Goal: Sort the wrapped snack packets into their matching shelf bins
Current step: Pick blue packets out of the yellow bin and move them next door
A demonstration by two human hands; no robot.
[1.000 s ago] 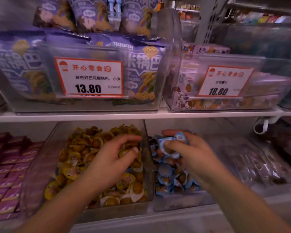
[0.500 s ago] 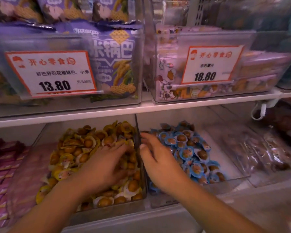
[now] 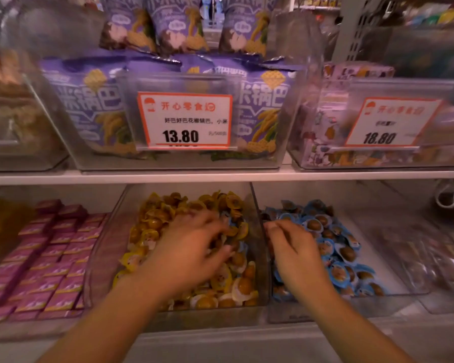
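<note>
Nearest: two bare forearms reach in over the shelf lip. Left hand (image 3: pixel 192 255) lies low in the yellow-packet bin (image 3: pixel 102 258), fingers bent down among the yellow packets (image 3: pixel 220 292); motion blur hides the fingertips, so I cannot tell whether it pinches anything. Right hand (image 3: pixel 294 255) sits at the near left corner of the blue-packet bin (image 3: pixel 393 299), just beside the divider wall; fingers curl loosely, but whether they hold a packet I cannot tell.

A few blue-edged wrappers (image 3: pixel 240 247) show among the yellow ones, close beyond the left fingers. Judgement: the step is picking out strays. Best done one packet at a time, pinched by its crimped edge, lifted clear over the wall, not raked.

Materials: packets are small glossy film pouches, round brown pieces showing through; slippery, heaped loose. Blue packets (image 3: pixel 333 247) spread thinner. Bins are clear rigid plastic with slanted walls.

Left: pink flat boxes (image 3: pixel 50 258) in rows. Above: purple crinkled bags (image 3: pixel 95 106) behind a price card (image 3: pixel 185 120).
</note>
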